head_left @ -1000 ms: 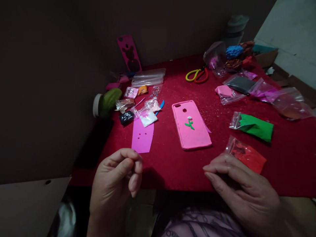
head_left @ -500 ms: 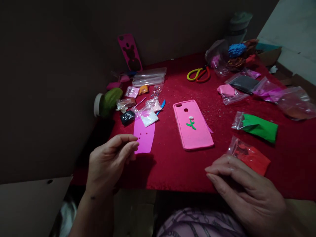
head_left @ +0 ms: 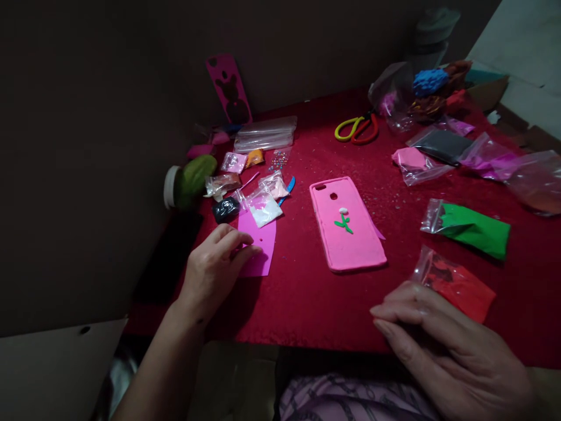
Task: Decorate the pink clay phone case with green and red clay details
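My left hand (head_left: 221, 254) is over the purple sheet (head_left: 258, 266), its thumb and forefinger drawn close in a pinch. A tiny dark red bit (head_left: 261, 240) lies on the sheet by the fingertips; whatever sits between them is too small to make out. Closed in a pinch, my right hand (head_left: 447, 345) hovers at the lower right, in front of the bag of red clay (head_left: 464, 286). What it holds, if anything, is hidden. Between the hands lies a pink phone case (head_left: 355, 248) bearing a green stem (head_left: 344, 223) with a white blob on top.
Small clay packets (head_left: 265, 209) and a blue plastic knife (head_left: 288, 190) lie beyond the sheet. A green-filled jar (head_left: 193, 180) rests at left. Scissors (head_left: 357, 128) are at the back. A bag of green clay (head_left: 475, 228) and other bags lie at right. A bear-patterned case (head_left: 230, 90) leans behind.
My left hand has moved right and forward over the purple sheet, covering some of the tiny bits. My right hand keeps its pinch, and the view has shifted slightly.
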A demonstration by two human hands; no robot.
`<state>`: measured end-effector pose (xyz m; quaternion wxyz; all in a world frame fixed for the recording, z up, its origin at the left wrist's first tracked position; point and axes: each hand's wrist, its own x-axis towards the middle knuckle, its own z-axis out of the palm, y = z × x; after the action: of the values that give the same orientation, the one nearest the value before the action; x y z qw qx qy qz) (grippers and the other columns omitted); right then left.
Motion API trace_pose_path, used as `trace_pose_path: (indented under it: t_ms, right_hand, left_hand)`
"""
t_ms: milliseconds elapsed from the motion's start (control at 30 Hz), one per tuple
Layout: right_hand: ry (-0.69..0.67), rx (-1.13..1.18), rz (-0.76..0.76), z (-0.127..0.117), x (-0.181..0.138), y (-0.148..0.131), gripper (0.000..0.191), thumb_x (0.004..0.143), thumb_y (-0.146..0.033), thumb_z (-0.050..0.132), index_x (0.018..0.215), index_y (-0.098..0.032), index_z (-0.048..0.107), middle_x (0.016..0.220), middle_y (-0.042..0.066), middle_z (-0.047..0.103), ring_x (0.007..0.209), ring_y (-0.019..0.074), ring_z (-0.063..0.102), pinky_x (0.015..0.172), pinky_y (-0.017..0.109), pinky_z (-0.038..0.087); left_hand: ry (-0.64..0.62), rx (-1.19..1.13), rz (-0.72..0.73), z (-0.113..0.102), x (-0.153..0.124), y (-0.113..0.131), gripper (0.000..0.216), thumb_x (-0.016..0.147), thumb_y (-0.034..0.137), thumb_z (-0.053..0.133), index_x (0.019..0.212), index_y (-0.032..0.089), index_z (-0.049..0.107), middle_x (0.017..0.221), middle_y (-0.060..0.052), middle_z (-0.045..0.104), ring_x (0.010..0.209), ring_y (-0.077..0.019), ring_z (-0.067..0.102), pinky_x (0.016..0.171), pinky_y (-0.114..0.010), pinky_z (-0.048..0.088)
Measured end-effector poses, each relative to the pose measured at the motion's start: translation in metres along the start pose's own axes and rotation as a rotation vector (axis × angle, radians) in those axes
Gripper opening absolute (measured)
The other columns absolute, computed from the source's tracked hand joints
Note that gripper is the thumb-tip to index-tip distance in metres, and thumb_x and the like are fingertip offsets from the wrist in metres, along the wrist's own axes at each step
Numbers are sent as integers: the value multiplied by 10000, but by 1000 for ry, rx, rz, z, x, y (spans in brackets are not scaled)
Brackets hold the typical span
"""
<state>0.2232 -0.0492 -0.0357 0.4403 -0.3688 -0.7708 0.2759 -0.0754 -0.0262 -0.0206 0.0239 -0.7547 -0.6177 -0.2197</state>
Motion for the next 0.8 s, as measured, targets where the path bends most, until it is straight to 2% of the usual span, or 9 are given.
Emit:
trace_pose_path:
  t_ms: [500,600,800]
  right_hand:
    - [37,-49,-33,0,4,-2,154,834,-69,583,879,-212,617,709,12,669,633,109,663,570,178,551]
    - [18,-56,-34,0,3,-2,146,841,-76,577,877,-210,621,702,10,663,636,105,660,578,174,546]
    - [4,-47,-12,0,1,-1,141,854,-83,578,901,-212,612,735,9,662,663,98,656,597,165,535]
  left_hand:
    - [-16,2,-26,2,-1,1,255,959,353,527,862,208,714,852,-20,648,762,-155,631,700,-251,483]
    - [12,-1,-22,1,-2,2,224,951,329,546,870,204,713,841,-15,650,755,-151,631,697,-245,483]
    - [154,-59,-66,-2,-2,3,137,930,212,583,884,175,707,820,-24,654,750,-146,622,695,-255,466]
